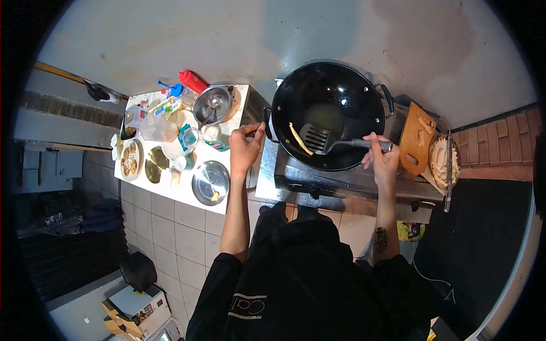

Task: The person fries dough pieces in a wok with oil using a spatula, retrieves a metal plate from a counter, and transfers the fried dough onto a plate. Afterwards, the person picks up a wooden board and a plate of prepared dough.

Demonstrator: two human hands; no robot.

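A large black wok (318, 85) sits on the metal stove, with a little oil at its bottom. My right hand (380, 153) is closed on the handle of a slotted spatula (315, 138), whose head rests inside the wok's near side. Beside the spatula head lies a long pale yellow strip of food (300, 140). My left hand (247, 145) is at the wok's left handle (269, 125), fingers pinched together near it; whether they grip the handle is hard to make out.
Left of the stove, a white table (190, 198) holds a steel bowl (213, 106), a metal plate (210, 182), a red bottle (193, 81) and several containers. On the right are an orange cutting board (416, 139) and a bowl of pale dough-like food (442, 160) with tongs across it.
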